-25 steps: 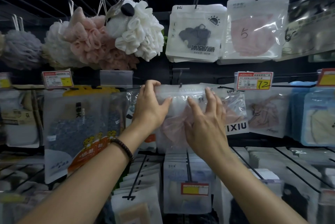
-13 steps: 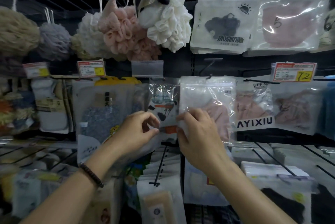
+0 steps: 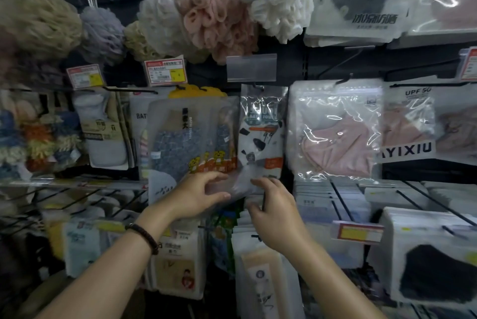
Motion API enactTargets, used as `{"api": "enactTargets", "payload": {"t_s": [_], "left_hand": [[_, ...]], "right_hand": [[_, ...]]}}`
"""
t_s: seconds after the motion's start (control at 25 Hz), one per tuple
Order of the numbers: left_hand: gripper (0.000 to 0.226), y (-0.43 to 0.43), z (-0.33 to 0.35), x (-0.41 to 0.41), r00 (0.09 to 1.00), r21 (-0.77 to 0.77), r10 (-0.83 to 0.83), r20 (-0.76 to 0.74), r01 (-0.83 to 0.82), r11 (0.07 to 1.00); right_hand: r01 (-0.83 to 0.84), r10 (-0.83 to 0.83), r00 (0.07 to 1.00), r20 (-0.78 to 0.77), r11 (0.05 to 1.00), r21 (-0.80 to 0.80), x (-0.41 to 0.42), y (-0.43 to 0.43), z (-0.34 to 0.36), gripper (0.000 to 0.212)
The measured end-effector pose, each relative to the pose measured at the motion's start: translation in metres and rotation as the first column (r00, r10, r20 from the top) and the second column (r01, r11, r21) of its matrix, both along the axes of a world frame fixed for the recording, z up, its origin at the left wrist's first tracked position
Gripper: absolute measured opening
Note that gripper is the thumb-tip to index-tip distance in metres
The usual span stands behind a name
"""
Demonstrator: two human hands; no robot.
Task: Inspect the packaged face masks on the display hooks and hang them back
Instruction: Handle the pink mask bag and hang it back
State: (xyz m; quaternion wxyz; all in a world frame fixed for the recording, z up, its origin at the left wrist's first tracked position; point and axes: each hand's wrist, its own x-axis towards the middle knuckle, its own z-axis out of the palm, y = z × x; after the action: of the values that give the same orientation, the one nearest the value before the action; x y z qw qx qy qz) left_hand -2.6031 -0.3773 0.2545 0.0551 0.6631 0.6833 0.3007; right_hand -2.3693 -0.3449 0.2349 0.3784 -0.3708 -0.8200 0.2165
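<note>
A wire display rack (image 3: 343, 200) crowded with hanging goods fills the view, with a row of mesh bath poufs (image 3: 214, 13) in beige, lilac, cream, pink and white strung along the top. The packaged pink face mask (image 3: 335, 130) hangs on its display hook (image 3: 343, 80) at centre right, apart from both hands, with a black-mask pack (image 3: 361, 1) on the row above and another black mask pack (image 3: 433, 267) at lower right. To the pink mask's left hang a cow-print packet (image 3: 260, 135) and a bath towel pack (image 3: 191, 137). Below them, the person's left hand (image 3: 198, 194) pinches the lower edge of a clear packet (image 3: 237, 187) between fingers and thumb; blur hides which hanging pack that edge belongs to. The right hand (image 3: 273, 210) is just beside it, fingers curled with their tips at the same edge, though whether it grips anything cannot be told. A dark beaded bracelet (image 3: 144, 237) circles the left wrist. A red-and-yellow price tag (image 3: 165, 69) sits above the towel pack.
</note>
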Motion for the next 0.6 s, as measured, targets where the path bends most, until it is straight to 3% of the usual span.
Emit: {"api": "enactTargets", "payload": {"t_s": [0.32,0.6], "left_hand": [[0.041,0.004,0.004,-0.011,0.997,0.009,-0.082,0.007,0.082,0.997],[0.026,-0.001,0.003,-0.009,0.973,0.121,-0.032,-0.227,0.061,0.991]], "right_hand": [[0.029,-0.032,0.997,-0.065,0.998,-0.056,-0.011,-0.001,-0.015,0.051],[0.046,-0.048,0.996,-0.072,0.998,-0.032,-0.015,-0.004,-0.018,0.051]]}}
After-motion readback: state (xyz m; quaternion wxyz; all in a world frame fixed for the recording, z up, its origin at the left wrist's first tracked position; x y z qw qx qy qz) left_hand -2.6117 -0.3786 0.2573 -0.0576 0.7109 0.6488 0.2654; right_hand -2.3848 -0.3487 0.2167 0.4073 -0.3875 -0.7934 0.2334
